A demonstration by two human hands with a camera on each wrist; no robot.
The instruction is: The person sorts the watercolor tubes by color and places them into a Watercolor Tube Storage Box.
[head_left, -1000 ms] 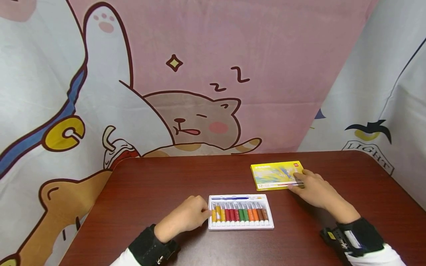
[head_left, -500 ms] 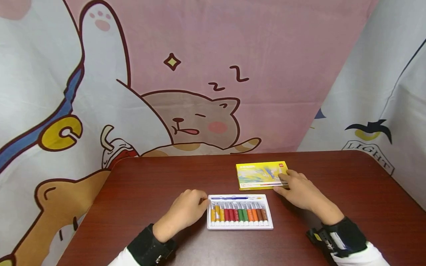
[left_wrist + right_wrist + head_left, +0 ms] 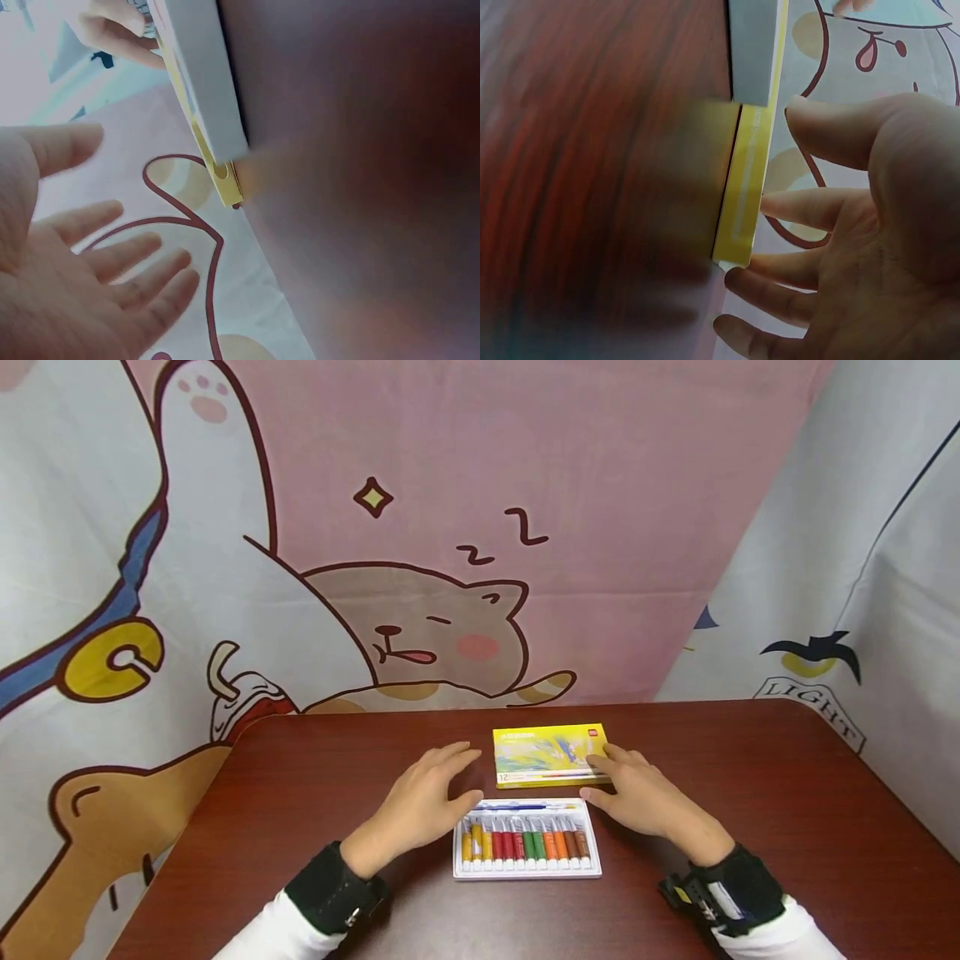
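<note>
A white tray (image 3: 525, 874) of several paint tubes (image 3: 525, 847) in yellow, red, green, orange and brown lies on the table, a blue-handled paintbrush (image 3: 517, 807) along its far side. Just behind it lies a flat yellow paint box (image 3: 543, 753). My left hand (image 3: 416, 802) has its fingers spread, the thumb near the tray's far left corner; the left wrist view shows nothing in its palm. At the box's right end is my right hand (image 3: 648, 793), fingers extended. In the right wrist view, its index fingertip touches the yellow box edge (image 3: 742, 195).
The dark red-brown table (image 3: 337, 743) ends at a far edge just behind the box. Beyond hangs a cloth (image 3: 600, 527) with cartoon animals. Both wrists wear black bands (image 3: 330, 889).
The yellow box has slid left with my right hand, from right of the tray to behind it. My left hand has left the tray's left side, moved forward and spread its fingers.
</note>
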